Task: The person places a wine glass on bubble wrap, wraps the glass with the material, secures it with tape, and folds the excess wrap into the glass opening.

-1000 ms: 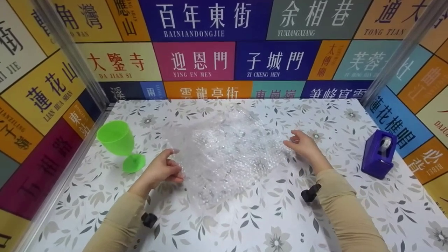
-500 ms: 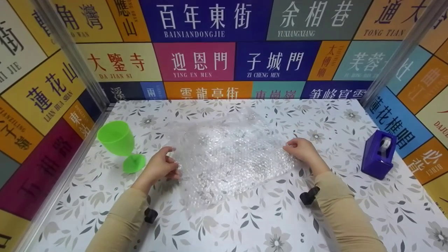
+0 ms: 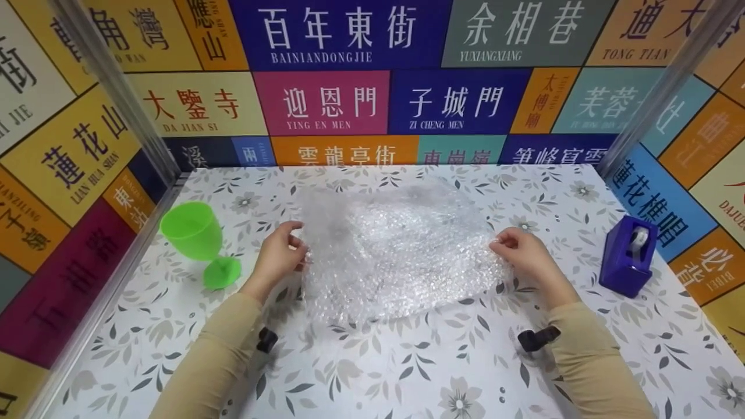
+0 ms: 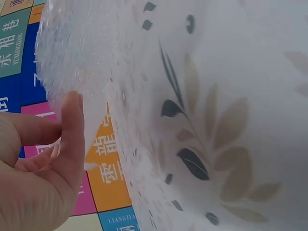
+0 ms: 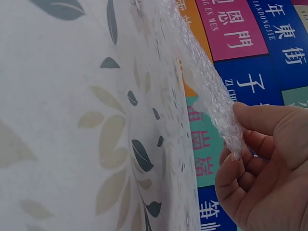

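A clear sheet of bubble wrap (image 3: 401, 250) stretches between my two hands in the head view. Its left edge is pinched by my left hand (image 3: 282, 253), thumb against curled fingers; the left wrist view shows this hand (image 4: 43, 159) beside the wrap (image 4: 77, 48). On the other side my right hand (image 3: 521, 256) grips the right edge. The right wrist view has the wrap's corner (image 5: 226, 115) between the thumb and bent fingers of this hand (image 5: 269, 154). Both wrist views show the held edges raised off the tabletop.
A green plastic goblet (image 3: 192, 230) stands left of my left hand. At the far right sits a purple tape dispenser (image 3: 628, 256) with a roll of clear tape. Sign-printed panels (image 3: 332, 102) wall the floral-patterned table (image 3: 372, 372) at the back and sides.
My right hand has taken hold of the wrap's right edge and moved right. My left hand has moved up and slightly right. The sheet now lies flatter and squarer between them.
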Motion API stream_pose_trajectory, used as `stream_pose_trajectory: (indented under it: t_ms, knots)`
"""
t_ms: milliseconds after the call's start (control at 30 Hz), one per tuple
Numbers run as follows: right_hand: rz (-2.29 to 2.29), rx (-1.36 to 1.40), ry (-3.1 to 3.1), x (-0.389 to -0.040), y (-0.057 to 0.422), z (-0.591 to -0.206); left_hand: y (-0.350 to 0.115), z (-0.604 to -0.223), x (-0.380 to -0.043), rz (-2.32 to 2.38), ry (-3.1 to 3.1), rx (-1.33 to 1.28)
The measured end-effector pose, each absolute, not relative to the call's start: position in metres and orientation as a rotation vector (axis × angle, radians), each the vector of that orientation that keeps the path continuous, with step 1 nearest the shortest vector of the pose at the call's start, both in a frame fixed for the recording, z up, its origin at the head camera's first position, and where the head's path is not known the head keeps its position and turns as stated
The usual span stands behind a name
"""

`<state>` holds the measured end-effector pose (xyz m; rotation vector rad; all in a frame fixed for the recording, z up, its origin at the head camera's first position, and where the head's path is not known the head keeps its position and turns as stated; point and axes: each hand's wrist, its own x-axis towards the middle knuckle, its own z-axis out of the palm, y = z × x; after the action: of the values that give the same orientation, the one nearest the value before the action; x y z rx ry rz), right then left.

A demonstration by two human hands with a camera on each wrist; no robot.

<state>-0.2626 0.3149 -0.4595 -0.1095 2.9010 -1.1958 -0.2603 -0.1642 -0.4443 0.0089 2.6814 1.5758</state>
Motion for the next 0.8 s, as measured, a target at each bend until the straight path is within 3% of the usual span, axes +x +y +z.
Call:
stream_pose_trajectory:
  t_ms: [433, 800]
  knots:
    - [-1.290, -0.060, 2.835, -0.238, 0.331, -0.456, -0.157, -0.445, -0.276, 1.638, 2.807, 0.032]
    - [-1.072, -0.193, 2.760, -0.234, 0.329, -0.463, -0.159, -0.466, -0.277, 1.467, 2.797, -0.010]
